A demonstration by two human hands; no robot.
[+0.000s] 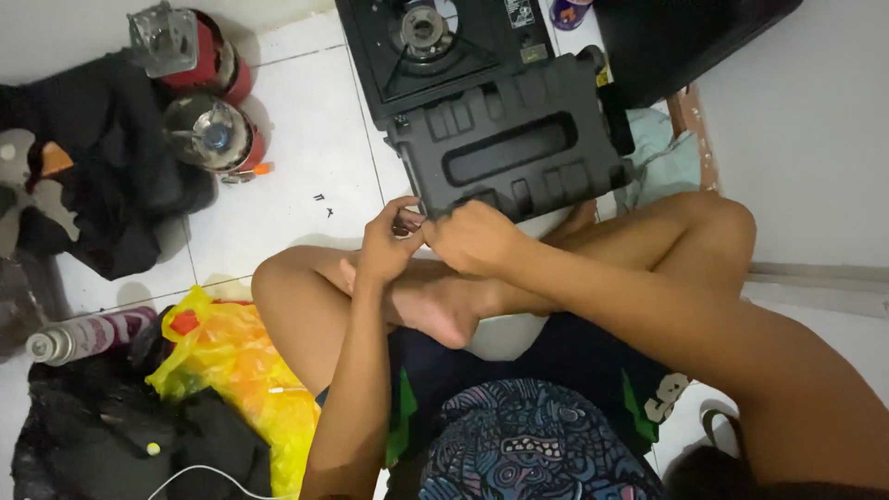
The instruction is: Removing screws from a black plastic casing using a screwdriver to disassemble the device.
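Note:
I sit cross-legged on a white tiled floor. A black plastic carrying case (519,148) stands open in front of my legs, its lid lying toward me and a portable gas stove (435,42) in the far half. My left hand (389,243) pinches a small dark part at the near left corner of the lid. My right hand (474,236) is closed right beside it on the same corner, at the lid's latch edge. What the fingers hold is too small to tell apart.
Two red gas canisters (208,83) lie at the upper left beside dark clothing (102,167). A yellow plastic bag (231,370), a spray can (79,335) and a black bag (102,435) sit at my left. A light blue cloth (671,162) lies right of the case.

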